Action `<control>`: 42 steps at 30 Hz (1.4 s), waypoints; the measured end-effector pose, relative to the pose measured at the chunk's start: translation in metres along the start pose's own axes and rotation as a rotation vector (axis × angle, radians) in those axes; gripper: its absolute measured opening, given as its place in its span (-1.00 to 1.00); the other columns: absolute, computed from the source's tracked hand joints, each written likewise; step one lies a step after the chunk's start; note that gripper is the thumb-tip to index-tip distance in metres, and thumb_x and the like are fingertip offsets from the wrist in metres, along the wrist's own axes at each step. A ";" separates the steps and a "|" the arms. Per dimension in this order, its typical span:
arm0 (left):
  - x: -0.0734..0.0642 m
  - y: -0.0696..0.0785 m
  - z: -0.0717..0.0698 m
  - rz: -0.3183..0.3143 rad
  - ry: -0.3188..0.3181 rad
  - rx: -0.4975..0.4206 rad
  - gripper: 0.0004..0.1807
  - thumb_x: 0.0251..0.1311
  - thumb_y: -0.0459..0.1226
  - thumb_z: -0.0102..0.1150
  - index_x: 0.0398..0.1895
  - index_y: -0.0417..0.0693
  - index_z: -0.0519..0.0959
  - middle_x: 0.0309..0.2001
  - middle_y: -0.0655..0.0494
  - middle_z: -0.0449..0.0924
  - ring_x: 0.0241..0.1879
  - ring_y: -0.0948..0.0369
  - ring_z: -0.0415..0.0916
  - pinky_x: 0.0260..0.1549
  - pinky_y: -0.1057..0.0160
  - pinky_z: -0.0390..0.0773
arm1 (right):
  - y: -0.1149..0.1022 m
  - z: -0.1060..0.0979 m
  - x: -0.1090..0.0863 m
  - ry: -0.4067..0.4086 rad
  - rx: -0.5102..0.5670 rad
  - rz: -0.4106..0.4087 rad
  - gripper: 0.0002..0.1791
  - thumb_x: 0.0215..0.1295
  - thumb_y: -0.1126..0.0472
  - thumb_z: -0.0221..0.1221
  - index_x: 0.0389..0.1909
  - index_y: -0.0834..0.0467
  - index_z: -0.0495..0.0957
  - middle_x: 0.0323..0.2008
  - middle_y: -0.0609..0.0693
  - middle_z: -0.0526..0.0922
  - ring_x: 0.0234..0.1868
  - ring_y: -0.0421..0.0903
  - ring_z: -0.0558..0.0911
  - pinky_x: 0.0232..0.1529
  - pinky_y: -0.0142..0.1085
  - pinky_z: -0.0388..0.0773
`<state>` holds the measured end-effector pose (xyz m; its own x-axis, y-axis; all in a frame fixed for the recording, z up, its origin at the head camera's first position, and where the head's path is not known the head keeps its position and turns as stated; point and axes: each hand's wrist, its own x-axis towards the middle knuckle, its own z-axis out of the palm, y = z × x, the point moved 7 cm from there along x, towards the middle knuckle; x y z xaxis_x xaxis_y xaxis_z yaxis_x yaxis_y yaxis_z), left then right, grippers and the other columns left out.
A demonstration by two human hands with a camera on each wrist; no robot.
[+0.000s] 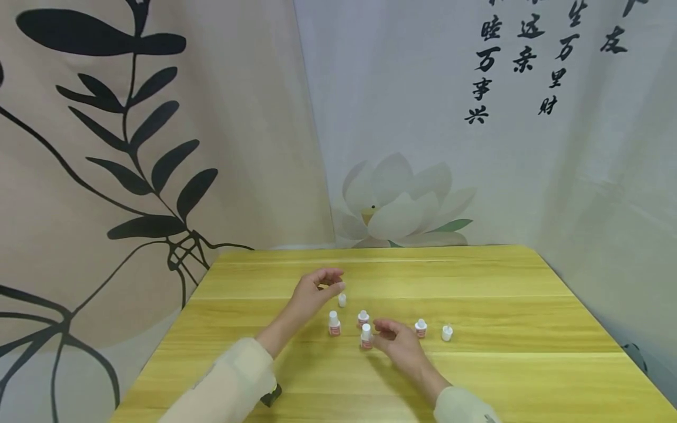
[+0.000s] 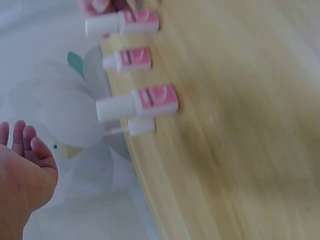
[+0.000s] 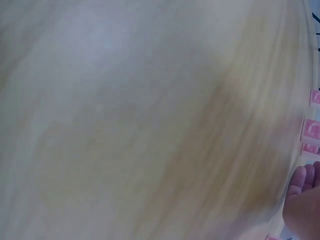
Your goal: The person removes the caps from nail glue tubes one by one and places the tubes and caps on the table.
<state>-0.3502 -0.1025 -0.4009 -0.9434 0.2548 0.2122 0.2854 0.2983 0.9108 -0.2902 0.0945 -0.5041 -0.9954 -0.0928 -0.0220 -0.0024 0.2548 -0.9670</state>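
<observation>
Four bottles [image 1: 335, 324] are standing on the counter [image 1: 529, 379], two uncapped.
The left hand [image 1: 319, 288] is hanging, thumb and fingers apart, near a loose cap [image 1: 342, 301] (standing stem up); the right hand [image 1: 398, 343], likewise apart, is sitting just beside a capped bottle [image 1: 367, 337] (contact I cannot tell), with an uncapped bottle [image 1: 421, 329] standing right of it, contents hidden.

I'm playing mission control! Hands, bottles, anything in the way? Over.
Left hand empty, by a loose cap. Right hand beside a capped bottle. Two bottles uncapped. No obstruction visible.

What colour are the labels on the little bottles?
Mostly pink; the labels show best in the left wrist view.
</observation>
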 end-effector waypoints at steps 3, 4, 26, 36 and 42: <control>-0.008 0.002 0.009 0.003 -0.025 -0.020 -0.69 0.30 -0.22 0.28 0.06 -0.09 0.62 -0.16 0.12 0.61 -0.11 0.16 0.51 -0.09 0.19 0.50 | 0.002 0.002 0.001 -0.027 -0.007 0.008 -0.32 0.09 0.03 0.44 0.19 0.26 0.52 -0.01 0.07 0.62 0.00 0.00 0.57 0.05 -0.05 0.54; -0.010 0.002 0.012 0.005 -0.030 -0.023 -0.69 0.30 -0.22 0.28 0.06 -0.09 0.62 -0.16 0.11 0.61 -0.11 0.16 0.51 -0.09 0.20 0.50 | 0.003 0.002 0.002 -0.034 -0.006 0.006 -0.33 0.09 0.03 0.44 0.19 0.25 0.52 -0.03 0.06 0.62 -0.01 -0.01 0.57 0.05 -0.06 0.55; -0.053 -0.029 0.064 -0.015 -0.128 -0.040 -0.63 0.24 -0.24 0.33 0.08 -0.17 0.58 -0.05 0.01 0.60 -0.08 0.08 0.44 -0.27 0.31 0.50 | 0.000 0.008 0.004 -0.094 -0.019 -0.051 -0.55 0.11 0.17 0.44 0.01 0.25 0.61 -0.15 0.01 0.67 -0.11 -0.06 0.60 -0.07 -0.18 0.59; -0.056 -0.037 0.069 -0.022 -0.130 -0.040 -0.62 0.26 -0.20 0.32 0.09 -0.15 0.58 -0.02 0.06 0.60 -0.03 0.07 0.44 -0.20 0.23 0.51 | 0.002 0.010 0.005 -0.094 -0.028 -0.068 -0.58 0.11 0.16 0.44 -0.03 0.23 0.63 -0.18 -0.02 0.68 -0.14 -0.08 0.60 -0.09 -0.21 0.59; -0.055 -0.041 0.074 -0.024 -0.116 -0.050 -0.61 0.23 -0.22 0.34 0.07 -0.20 0.58 -0.05 0.02 0.62 -0.08 0.13 0.47 -0.20 0.28 0.56 | 0.004 0.011 0.007 -0.089 -0.051 -0.075 -0.61 0.13 0.18 0.43 -0.04 0.23 0.64 -0.17 -0.02 0.68 -0.11 -0.07 0.61 -0.08 -0.20 0.60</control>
<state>-0.2973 -0.0606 -0.4762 -0.9231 0.3539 0.1504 0.2516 0.2601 0.9322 -0.2958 0.0846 -0.5106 -0.9799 -0.1979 0.0254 -0.0838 0.2925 -0.9526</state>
